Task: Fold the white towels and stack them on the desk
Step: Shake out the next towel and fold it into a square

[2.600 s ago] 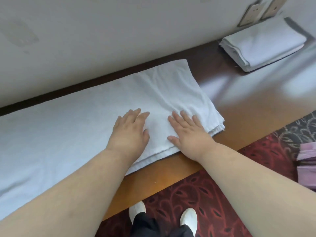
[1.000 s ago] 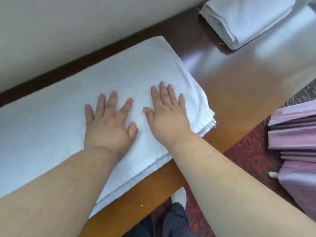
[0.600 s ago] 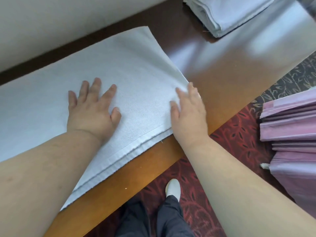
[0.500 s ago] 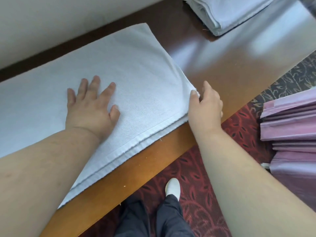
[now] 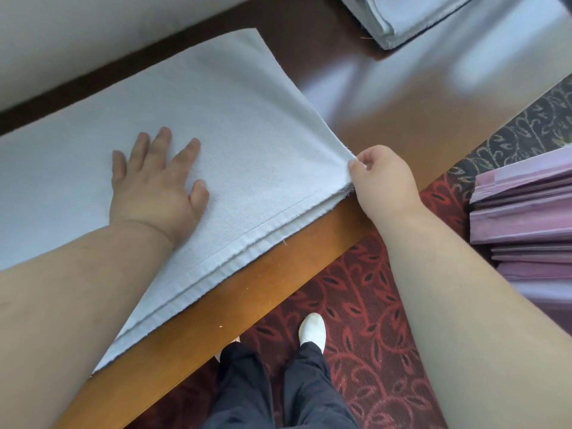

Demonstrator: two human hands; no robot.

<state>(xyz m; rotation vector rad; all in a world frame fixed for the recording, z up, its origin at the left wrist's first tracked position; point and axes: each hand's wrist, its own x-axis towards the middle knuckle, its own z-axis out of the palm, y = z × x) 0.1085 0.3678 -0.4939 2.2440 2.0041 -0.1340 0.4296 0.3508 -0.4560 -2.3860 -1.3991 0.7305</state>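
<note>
A long white towel [image 5: 235, 119], folded lengthwise into layers, lies flat along the wooden desk [image 5: 402, 119]. My left hand [image 5: 154, 187] rests flat on its middle, fingers spread. My right hand [image 5: 383, 181] pinches the towel's near right corner at the desk's front edge. A folded white towel stack [image 5: 399, 17] sits at the desk's far right, partly cut off by the frame's top.
A pale wall runs behind the desk. A pile of purple folded cloth [image 5: 526, 218] stands to the right, off the desk. Red patterned carpet [image 5: 365, 305] lies below, with my legs and white shoes [image 5: 312, 329] by the desk's front edge.
My right hand slid from flat on the towel to its right end and closed on the near corner. My left hand stayed pressed on the towel. The view tilted down.
</note>
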